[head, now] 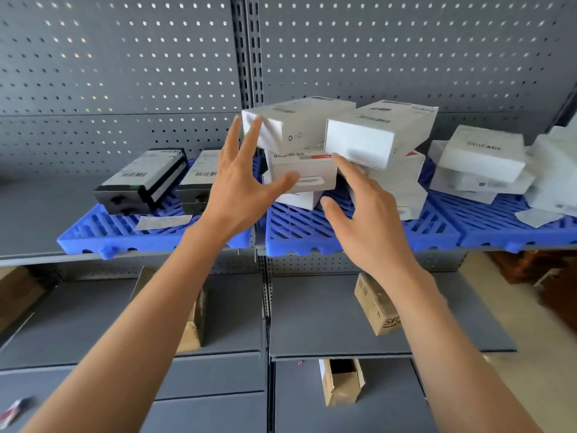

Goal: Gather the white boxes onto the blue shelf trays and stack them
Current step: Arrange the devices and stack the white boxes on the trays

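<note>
Two piles of white boxes stand on the middle blue tray (299, 232). The left pile is topped by a tilted white box (296, 123) above a box with a red label (304, 171). The right pile is topped by a bigger white box (379, 132). My left hand (242, 182) is spread open just left of the left pile, thumb close to the red-label box, holding nothing. My right hand (365, 220) is open in front of the right pile, its fingertips near that top box's lower edge. More white boxes (482, 154) lie on the right tray (499, 226).
Two black-and-grey boxes (140, 182) and a paper label (162, 221) lie on the left blue tray (125, 235). White bags (555, 170) sit at the far right. Grey pegboard backs the shelf. Lower grey shelves hold brown cardboard boxes (376, 304).
</note>
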### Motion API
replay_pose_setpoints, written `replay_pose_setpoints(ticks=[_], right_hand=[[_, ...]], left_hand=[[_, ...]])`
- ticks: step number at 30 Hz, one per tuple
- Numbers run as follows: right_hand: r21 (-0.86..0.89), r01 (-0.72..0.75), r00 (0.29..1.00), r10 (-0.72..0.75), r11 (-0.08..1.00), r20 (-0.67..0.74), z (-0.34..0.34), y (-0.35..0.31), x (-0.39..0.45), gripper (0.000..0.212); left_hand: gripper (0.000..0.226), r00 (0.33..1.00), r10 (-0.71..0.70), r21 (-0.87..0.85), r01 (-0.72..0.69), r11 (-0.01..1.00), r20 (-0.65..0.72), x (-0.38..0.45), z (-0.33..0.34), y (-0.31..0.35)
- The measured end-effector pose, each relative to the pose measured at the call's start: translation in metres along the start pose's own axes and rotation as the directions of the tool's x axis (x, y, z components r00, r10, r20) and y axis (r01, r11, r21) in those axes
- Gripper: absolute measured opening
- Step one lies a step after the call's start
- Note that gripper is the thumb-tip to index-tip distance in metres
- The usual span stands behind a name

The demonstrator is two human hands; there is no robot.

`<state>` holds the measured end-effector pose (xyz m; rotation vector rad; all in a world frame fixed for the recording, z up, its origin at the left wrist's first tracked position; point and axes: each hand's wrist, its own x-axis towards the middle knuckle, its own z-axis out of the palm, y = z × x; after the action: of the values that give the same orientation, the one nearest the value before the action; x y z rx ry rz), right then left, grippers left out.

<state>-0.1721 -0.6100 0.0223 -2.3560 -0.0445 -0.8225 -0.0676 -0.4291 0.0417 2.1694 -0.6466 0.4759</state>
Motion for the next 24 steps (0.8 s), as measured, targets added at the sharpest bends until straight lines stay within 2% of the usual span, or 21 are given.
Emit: replay_pose_setpoints(ticks=[4,7,14,21,24], right_hand=[[0.088,-0.065,0.998,0.064,0.994,0.013,0.0,0.006,0.0,0.065],[0.128,-0.107,0.994,0.107,0.986,0.002,-0.001,0.006,0.0,0.067],[0.03,-0.108,0.994,0.108,0.994,0.008,-0.007,0.01,-0.009,0.07],[0.036,-0.124,0.992,0.124,0.992,-0.009,-0.013,0.019,-0.012,0.071],[0.04,-0.076,0.996,0.074,0.996,0.046,-0.006,0.015,-0.014,0.065]], left_hand=[[0.1,1.0,0.03,0.024,-0.03,0.999,-0.008,0.006,0.003,-0.002],[0.098,1.0,0.023,-0.02,-0.023,1.0,-0.011,0.008,0.003,-0.006],[0.088,0.993,0.074,-0.069,-0.08,0.994,-0.092,0.012,0.004,-0.01],[0.082,0.988,0.07,-0.128,-0.087,0.988,-0.137,0.008,0.009,-0.012],[0.074,0.978,0.099,-0.132,-0.124,0.983,-0.183,0.004,0.012,-0.009]])
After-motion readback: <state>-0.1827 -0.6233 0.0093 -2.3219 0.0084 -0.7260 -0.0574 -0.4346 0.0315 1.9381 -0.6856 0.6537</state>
